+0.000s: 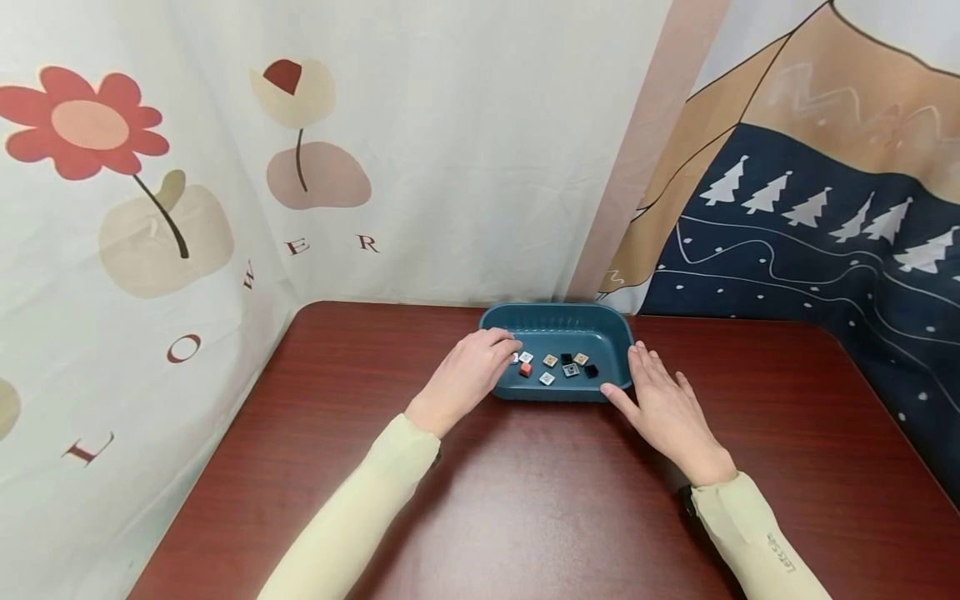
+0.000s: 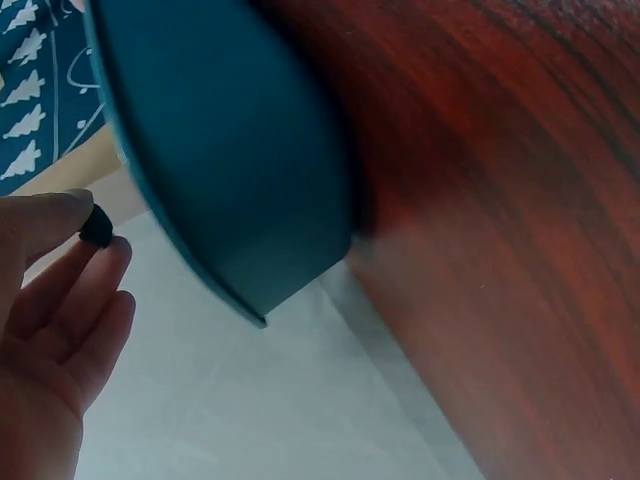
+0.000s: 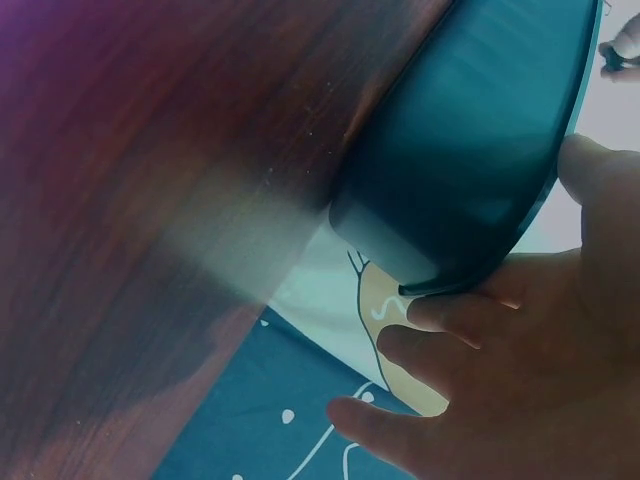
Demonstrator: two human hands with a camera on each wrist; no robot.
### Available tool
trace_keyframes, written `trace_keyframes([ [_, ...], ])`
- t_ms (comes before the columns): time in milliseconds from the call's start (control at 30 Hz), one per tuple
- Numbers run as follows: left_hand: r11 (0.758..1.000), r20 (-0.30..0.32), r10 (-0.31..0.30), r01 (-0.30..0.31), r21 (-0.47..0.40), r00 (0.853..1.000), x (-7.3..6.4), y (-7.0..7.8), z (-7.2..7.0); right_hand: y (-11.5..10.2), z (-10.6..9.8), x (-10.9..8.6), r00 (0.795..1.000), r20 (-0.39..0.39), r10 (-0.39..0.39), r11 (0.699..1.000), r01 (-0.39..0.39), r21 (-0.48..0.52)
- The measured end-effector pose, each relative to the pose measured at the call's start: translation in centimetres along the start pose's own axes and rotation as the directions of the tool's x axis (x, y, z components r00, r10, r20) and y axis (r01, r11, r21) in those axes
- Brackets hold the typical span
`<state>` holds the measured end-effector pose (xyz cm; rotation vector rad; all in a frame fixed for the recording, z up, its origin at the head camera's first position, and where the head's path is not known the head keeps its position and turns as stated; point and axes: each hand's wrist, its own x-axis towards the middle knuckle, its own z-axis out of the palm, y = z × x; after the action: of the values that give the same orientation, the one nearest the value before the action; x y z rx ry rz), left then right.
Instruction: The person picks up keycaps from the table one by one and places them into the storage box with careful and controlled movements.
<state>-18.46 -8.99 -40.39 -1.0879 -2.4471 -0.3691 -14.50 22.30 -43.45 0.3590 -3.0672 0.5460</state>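
Observation:
A blue-green rectangular plastic basin stands at the back of the table. Small square blocks lie on its floor, among them an orange-red block, a white block and a black block. Above the basin's left end, my left hand pinches a small black block between thumb and fingertips; its exact shape is partly covered. My right hand rests at the basin's right end, with its thumb on the rim and the other fingers fairly straight along the outside.
The dark red wooden table reaches back to a printed curtain with flowers and letters. At the right hangs a navy cloth section with white trees. The basin's raised walls surround the blocks.

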Motion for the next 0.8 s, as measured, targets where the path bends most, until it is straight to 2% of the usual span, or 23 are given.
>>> trace_keyframes([
  [200,1.000,0.100,0.011,-0.009,-0.022,0.995,0.5,-0.6,0.9,0.1,0.0,0.0,1.000,-0.004,-0.001,1.000,0.001,-0.003],
  [467,0.996,0.239,0.055,-0.038,-0.076,0.970,1.5,-1.1,1.2,0.2,0.1,0.0,1.000,-0.003,0.001,1.000,-0.001,0.003],
  [633,0.996,0.304,0.027,0.000,-0.090,0.952,1.9,-1.2,1.5,0.2,0.1,0.1,1.000,-0.002,0.003,1.000,-0.003,0.002],
  [800,0.998,0.365,-0.026,0.042,-0.036,0.931,2.2,-1.2,1.5,0.1,0.1,0.1,1.000,0.001,0.005,1.000,-0.005,0.003],
])
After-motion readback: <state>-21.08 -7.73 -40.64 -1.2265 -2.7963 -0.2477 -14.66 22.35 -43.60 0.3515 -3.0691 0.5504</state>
